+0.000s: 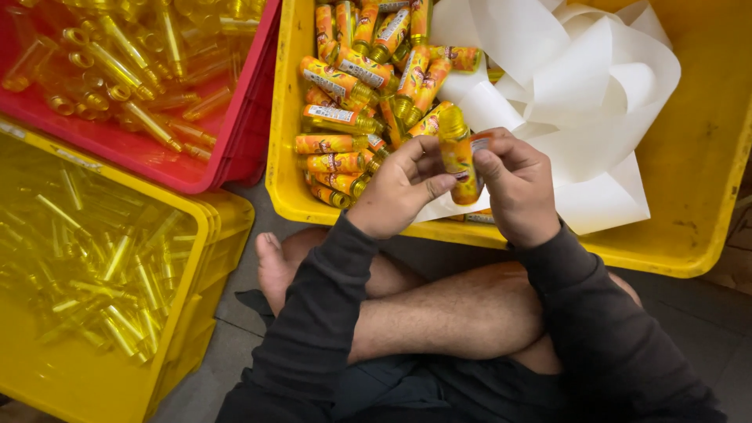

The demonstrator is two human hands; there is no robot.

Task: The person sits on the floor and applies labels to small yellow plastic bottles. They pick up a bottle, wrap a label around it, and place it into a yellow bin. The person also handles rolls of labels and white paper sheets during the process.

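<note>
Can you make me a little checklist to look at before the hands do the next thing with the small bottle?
1. Bottle held by both hands: ok.
2. Left hand and right hand both in view: ok.
3. Bottle upright, cap on top: ok.
4. Label stuck flat all round: cannot tell, fingers cover it.
5. Labelled bottles piled in the yellow crate: ok.
6. White backing paper inside the crate: ok.

We hold one small orange bottle (457, 157) upright between our left hand (399, 192) and right hand (517, 192). Under it, a yellow crate (689, 235) holds more labelled bottles (352, 117) and white paper (580, 86).
</note>
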